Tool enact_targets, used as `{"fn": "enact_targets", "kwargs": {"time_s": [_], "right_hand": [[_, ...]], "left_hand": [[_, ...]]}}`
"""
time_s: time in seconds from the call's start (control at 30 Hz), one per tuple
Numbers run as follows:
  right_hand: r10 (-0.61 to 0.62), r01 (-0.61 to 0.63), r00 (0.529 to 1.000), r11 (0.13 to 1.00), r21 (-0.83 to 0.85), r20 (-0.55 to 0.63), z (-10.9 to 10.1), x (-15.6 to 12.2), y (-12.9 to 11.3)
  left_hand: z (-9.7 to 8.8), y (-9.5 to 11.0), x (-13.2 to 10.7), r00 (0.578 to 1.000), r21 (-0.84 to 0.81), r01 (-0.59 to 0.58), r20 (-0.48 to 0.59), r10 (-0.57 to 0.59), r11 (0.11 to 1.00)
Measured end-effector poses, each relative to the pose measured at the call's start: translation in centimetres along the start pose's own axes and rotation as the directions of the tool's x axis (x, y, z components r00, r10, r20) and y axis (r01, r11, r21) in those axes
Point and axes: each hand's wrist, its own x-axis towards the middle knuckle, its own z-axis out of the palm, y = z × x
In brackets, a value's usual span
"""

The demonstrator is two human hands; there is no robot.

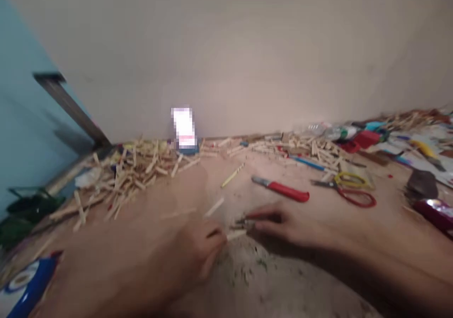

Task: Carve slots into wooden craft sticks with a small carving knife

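My left hand (201,245) is closed, with its fingertips at one end of a short pale wooden stick (236,235). The stick's other end reaches my right hand (283,223). The right thumb and forefinger point left, curled around a small dark thing (242,221) at their tips, too blurred to name. Just beyond my hands lie another pale stick (214,206) and a thin yellow stick with dark marks (232,175). A red-handled knife (283,190) lies behind my right hand, beside scissors (345,188) with yellow and red handles.
A heap of wooden sticks (130,176) spreads at the left, with more sticks (311,148) along the wall. A lit phone (184,128) leans on the wall. A blue pen-like thing (307,163) and a yellow cutter-like tool (427,154) lie at the right among clutter.
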Motion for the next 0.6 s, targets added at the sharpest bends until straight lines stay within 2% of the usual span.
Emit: {"fn": "enact_targets", "kwargs": {"time_s": [0.1, 0.23, 0.4, 0.6], "right_hand": [[0.025, -0.026, 0.999, 1.0, 0.016, 0.047, -0.9, 0.3, 0.5], [-0.009, 0.011, 0.994, 1.0, -0.017, 0.108, -1.5, 0.4, -0.3], [-0.059, 0.066, 0.995, 0.994, -0.087, 0.077, -0.7, 0.1, -1.5], [-0.145, 0.154, 0.988, 0.965, -0.212, 0.054, 0.0, 0.0, -1.1]], "left_hand": [[0.9, -0.5, -1.6, 0.998, -0.078, 0.063, -0.013, -0.065, 0.995], [0.2, -0.9, -1.3, 0.996, -0.086, 0.057, -0.061, -0.063, 0.995], [-0.7, -0.6, -0.9, 0.996, -0.081, 0.064, -0.055, -0.068, 0.995], [-0.7, -0.5, -1.0, 0.997, -0.11, 0.074, -0.029, -0.078, 0.991]]}}
